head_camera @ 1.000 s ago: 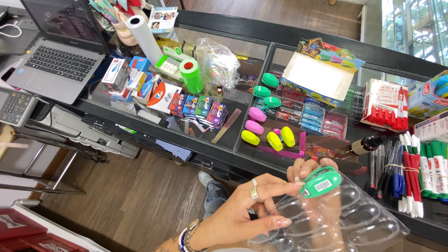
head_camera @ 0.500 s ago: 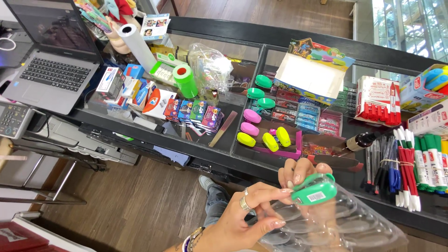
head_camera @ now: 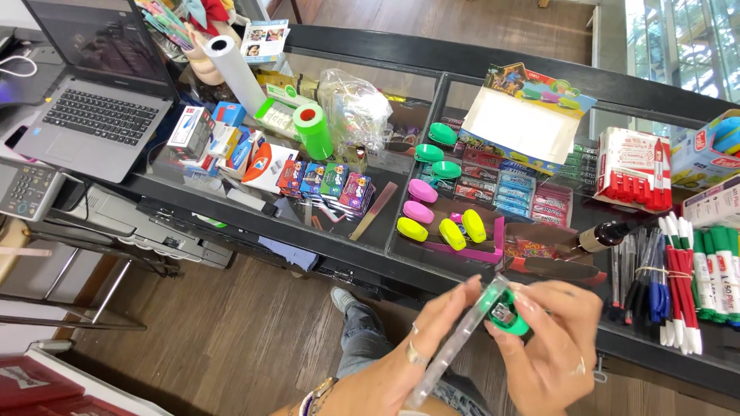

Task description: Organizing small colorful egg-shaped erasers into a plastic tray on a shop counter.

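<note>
Right hand (head_camera: 551, 350) grip closed on small green oval plastic sharpener (head_camera: 505, 308); left hand (head_camera: 432, 339) grip closed on clear plastic blister tray (head_camera: 451, 358); both above black glass-topped desk (head_camera: 370, 231) edge.

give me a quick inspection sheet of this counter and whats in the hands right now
surface: black glass-topped counter, crowded with stationery.
job's things: green oval sharpener, held against a clear plastic tray seen edge-on.
clutter: loose green, pink and yellow sharpeners; green label roll; white paper roll; opened display box; marker bundles.
grippers: left hand grips the tray; right hand pinches the sharpener.
cables: white cable beside the laptop.
surroundings: wooden floor; window at upper right.
</note>
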